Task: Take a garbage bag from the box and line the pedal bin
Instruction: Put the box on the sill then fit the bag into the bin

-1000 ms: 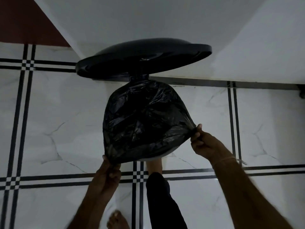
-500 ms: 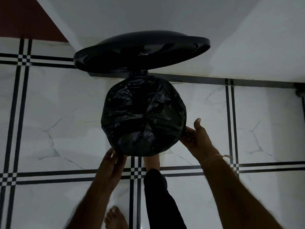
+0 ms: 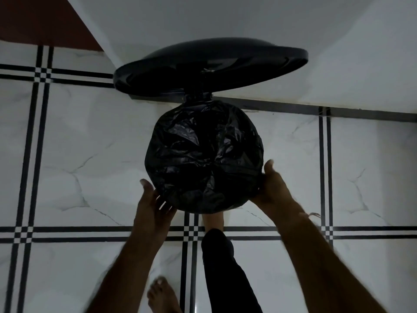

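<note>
- The garbage bag (image 3: 204, 159) fills the centre of the frame: black, thin and glossy, creased all over, its folds running in toward a puckered middle. It is stretched over the round mouth of the pedal bin, so only the plastic shows, not the rim under it.
- The lid (image 3: 211, 68) stands tilted open above the bag, a wide, smooth, dark oval disc, hinged at the bin's far edge against the pale wall (image 3: 293, 26).
- My left hand (image 3: 155, 204) is at the lower left edge of the bag, fingers spread and flat against the plastic, not pinching it.
- My right hand (image 3: 274, 188) cups the lower right edge, thumb up along the bag's side; I cannot tell whether its fingers hold any plastic.
- My right foot (image 3: 213, 219), in a dark trouser leg, reaches under the bin at lower centre; the other bare foot (image 3: 162, 294) is at the bottom.
- The floor (image 3: 67, 154) is polished white marble-look tile with grey veins and doubled black lines.
</note>
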A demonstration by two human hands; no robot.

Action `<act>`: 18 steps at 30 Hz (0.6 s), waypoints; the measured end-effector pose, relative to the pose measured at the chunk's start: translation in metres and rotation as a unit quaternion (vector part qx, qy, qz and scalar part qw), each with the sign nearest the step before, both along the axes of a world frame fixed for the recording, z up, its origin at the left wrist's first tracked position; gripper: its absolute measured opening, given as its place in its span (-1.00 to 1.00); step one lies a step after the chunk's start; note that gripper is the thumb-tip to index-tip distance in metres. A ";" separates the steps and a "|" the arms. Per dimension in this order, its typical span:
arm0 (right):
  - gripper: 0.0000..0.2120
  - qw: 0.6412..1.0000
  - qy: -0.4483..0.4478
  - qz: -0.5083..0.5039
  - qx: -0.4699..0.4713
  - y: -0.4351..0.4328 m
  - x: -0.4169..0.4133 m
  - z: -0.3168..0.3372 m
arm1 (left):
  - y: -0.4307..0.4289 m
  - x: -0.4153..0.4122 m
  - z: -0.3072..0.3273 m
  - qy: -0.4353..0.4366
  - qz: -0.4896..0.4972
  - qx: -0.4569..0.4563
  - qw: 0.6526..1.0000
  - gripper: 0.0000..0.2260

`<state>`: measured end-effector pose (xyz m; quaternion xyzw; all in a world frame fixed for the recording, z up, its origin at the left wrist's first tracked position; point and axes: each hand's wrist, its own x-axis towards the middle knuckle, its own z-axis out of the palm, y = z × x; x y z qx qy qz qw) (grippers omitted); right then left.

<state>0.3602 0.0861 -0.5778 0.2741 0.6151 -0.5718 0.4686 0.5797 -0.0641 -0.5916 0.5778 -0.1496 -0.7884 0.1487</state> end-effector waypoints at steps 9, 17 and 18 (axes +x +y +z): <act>-0.71 0.874 0.310 0.365 -0.077 -0.104 0.075 0.014 | 0.014 -0.030 0.004 -0.009 -0.020 -0.118 0.993 -0.47; -0.30 0.878 0.135 0.455 0.063 -0.124 0.043 -0.071 | 0.017 -0.025 -0.024 0.014 0.054 -0.074 0.996 -0.48; -0.34 0.886 0.134 0.440 0.059 -0.126 0.036 -0.072 | 0.017 -0.024 -0.026 0.021 0.053 -0.081 0.995 -0.48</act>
